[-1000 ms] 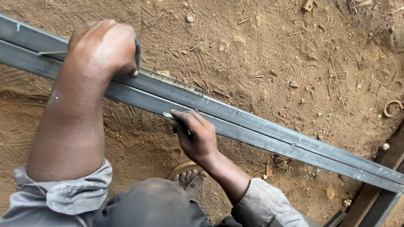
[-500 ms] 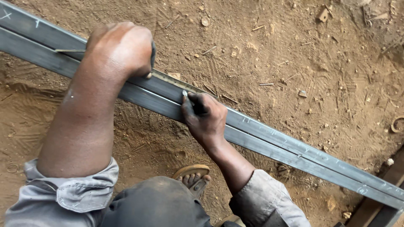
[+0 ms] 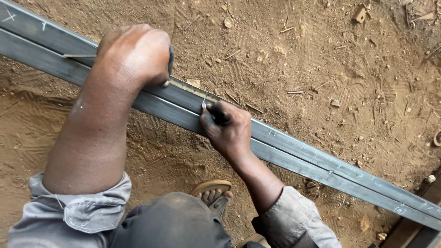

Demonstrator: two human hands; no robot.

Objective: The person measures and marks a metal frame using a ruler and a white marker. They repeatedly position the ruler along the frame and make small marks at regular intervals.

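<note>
Marking steel bars on the dirt floor
Left hand (image 3: 135,55) presses a ruler (image 3: 193,89) onto the steel bars (image 3: 294,147); right hand (image 3: 227,128) pinches a marker (image 3: 204,106)

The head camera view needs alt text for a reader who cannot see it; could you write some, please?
A person's left hand presses a metal ruler onto long steel bars lying across sandy ground, while the right hand holds a small marker at the ruler's edge. A sandalled foot shows below.
</note>
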